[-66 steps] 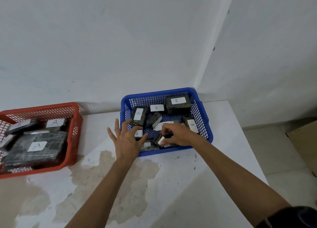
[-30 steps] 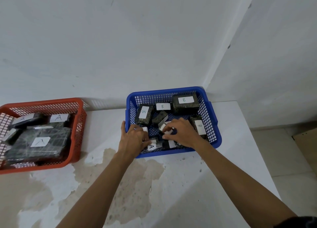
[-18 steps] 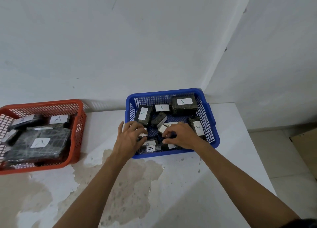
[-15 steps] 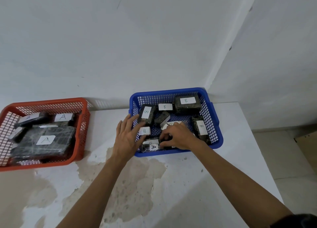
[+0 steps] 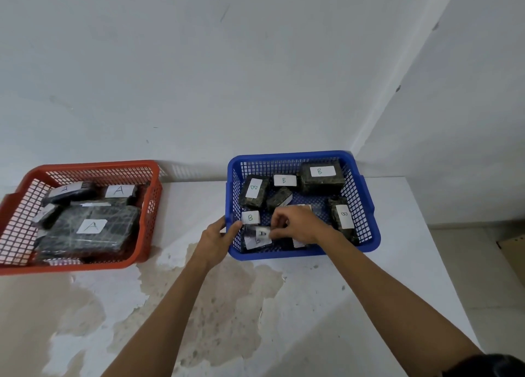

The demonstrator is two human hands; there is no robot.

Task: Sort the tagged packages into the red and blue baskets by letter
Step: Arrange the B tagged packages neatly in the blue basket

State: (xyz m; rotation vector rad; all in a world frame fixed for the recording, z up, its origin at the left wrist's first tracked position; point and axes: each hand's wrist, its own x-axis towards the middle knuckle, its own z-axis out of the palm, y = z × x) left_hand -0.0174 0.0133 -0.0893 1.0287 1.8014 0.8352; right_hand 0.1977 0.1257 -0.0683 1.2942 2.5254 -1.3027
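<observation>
The blue basket [image 5: 366,206] at centre right holds several dark wrapped packages with white B tags, such as a large one [image 5: 321,177] at the back. At its front lies a small package tagged A [image 5: 257,236]. My right hand [image 5: 298,224] is inside the basket with fingers pinched on that A package. My left hand [image 5: 217,241] grips the basket's front left rim. The red basket [image 5: 147,206] at left holds dark packages tagged A, the biggest one [image 5: 88,231] in front.
Both baskets sit on a white table [image 5: 397,263] with a worn brown patch [image 5: 199,305] in the middle. White walls meet in a corner behind the blue basket. The table's right edge drops to a tiled floor, with a cardboard box [image 5: 514,251] there.
My left hand left the packages and closed on the blue basket's rim. My right hand shifted left onto the A-tagged package. The camera view moved slightly.
</observation>
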